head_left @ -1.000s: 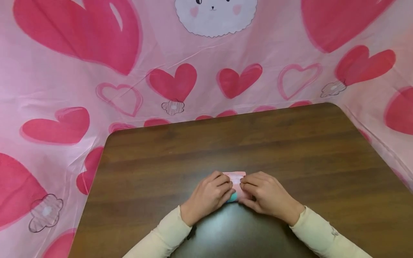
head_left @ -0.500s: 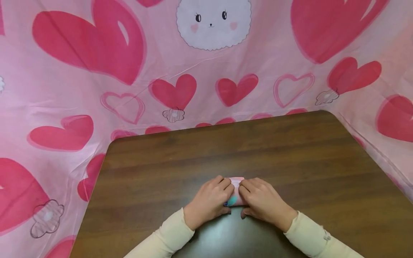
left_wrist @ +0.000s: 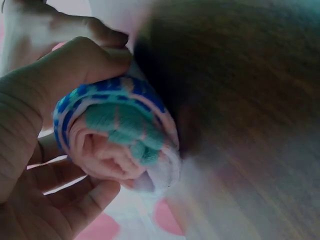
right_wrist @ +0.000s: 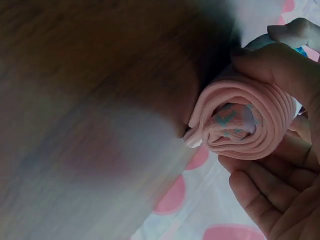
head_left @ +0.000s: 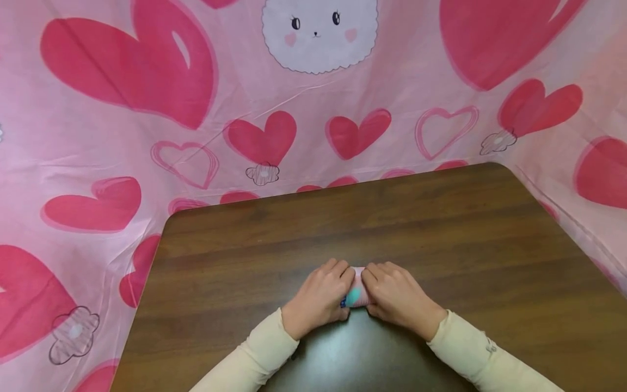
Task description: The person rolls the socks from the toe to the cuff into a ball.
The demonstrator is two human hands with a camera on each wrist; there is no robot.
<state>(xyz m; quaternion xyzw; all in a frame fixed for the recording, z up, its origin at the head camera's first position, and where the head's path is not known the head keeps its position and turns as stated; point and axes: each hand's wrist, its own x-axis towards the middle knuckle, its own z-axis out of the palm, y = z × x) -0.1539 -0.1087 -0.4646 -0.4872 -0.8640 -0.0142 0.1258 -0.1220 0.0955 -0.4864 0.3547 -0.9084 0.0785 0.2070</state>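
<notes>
A pink sock with teal and blue patches is rolled into a tight bundle on the table, near its front middle. My left hand grips one end, thumb on one side and fingers curled round the other. At the opposite end my right hand holds the roll in the same way. In the left wrist view the rolled sock shows a teal and pink spiral end edged in blue. The right wrist view shows the other end of the sock, with ribbed pink layers and a small loose edge.
The dark wooden tabletop stretches out beyond and to both sides of the hands. Behind the table and along its sides hangs a pink cloth printed with hearts and a white fluffy face.
My fingers have closed further over the sock from both ends, and less of it shows between them. The thumbs shifted back and then in against its near side. The head view tilted up slightly.
</notes>
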